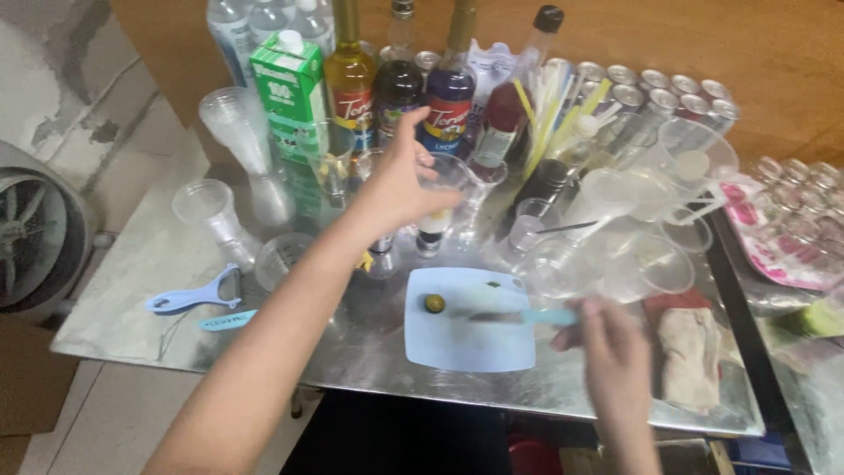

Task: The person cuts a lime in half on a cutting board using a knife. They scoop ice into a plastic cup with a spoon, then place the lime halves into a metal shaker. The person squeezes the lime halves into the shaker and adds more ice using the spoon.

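Observation:
My left hand [400, 180] reaches over the steel table and grips a clear plastic cup [446, 176] just in front of a row of syrup bottles [397, 84]. My right hand [607, 343] hovers blurred at the right edge of a pale blue cutting board [466, 339], its fingers by the light blue handle of a knife [519, 315] lying across the board. Whether the fingers grip the handle is unclear. A small dark green lime piece [434, 303] sits on the board's left part.
A green carton [290, 88], water bottles, stacked clear cups [215, 215], straws [549, 110], cans [668, 88] and a clear pitcher [694, 163] crowd the back. A blue peeler [193, 297] lies at left, a folded cloth [690, 352] at right, a fan [35, 233] beside the table.

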